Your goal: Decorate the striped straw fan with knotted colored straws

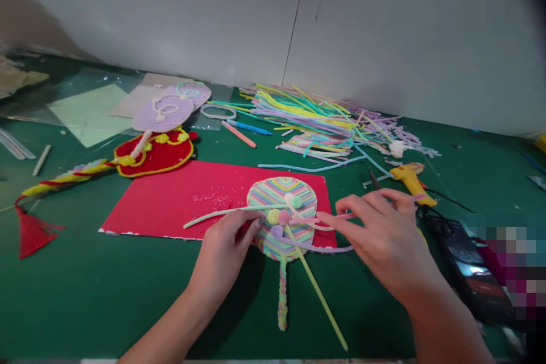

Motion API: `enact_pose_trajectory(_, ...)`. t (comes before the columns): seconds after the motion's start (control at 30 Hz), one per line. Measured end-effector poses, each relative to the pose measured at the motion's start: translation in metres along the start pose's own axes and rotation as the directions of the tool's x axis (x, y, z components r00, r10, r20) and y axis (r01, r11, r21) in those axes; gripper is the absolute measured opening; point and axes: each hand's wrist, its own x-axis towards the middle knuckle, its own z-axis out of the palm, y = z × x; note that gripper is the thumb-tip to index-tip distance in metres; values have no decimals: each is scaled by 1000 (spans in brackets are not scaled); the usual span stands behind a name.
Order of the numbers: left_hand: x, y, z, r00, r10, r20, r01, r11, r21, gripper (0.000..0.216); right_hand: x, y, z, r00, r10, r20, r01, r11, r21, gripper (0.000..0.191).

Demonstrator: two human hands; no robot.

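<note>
A round fan (279,196) of pastel pipe cleaners, with a twisted handle, lies on the red felt sheet (187,199). Small coiled buttons and loose green, pink, purple and yellow pipe cleaners (315,290) rest on its face. My left hand (224,247) presses its fingertips on the fan's left edge by the green strand. My right hand (381,236) pinches the pink pipe cleaner (336,218) at the fan's right side.
A yellow glue gun (412,179) lies right of the fan, with a dark device (463,259) nearer me. A heap of pipe cleaners (324,119) lies at the back. A red fan (156,153), lilac fans (170,108) and a tassel (34,230) lie at left.
</note>
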Motion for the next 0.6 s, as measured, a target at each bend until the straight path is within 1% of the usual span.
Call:
enact_pose_trajectory(0.17, -1, 1, 0, 1000, 27, -7, -27, 1000, 15, 21, -2, 3, -2, 999, 27, -27, -26, 1000, 15, 27)
enact_pose_trajectory(0.4, -2, 3, -1, 999, 48, -14, -47, 997, 61, 21, -4, 9, -6, 998, 56, -37, -55, 998, 14, 30)
enact_pose_trajectory(0.6, 0, 3, -3, 994, 90, -62, -83, 990, 115, 20, -7, 12, -8, 997, 53, -48, -52, 998, 21, 29)
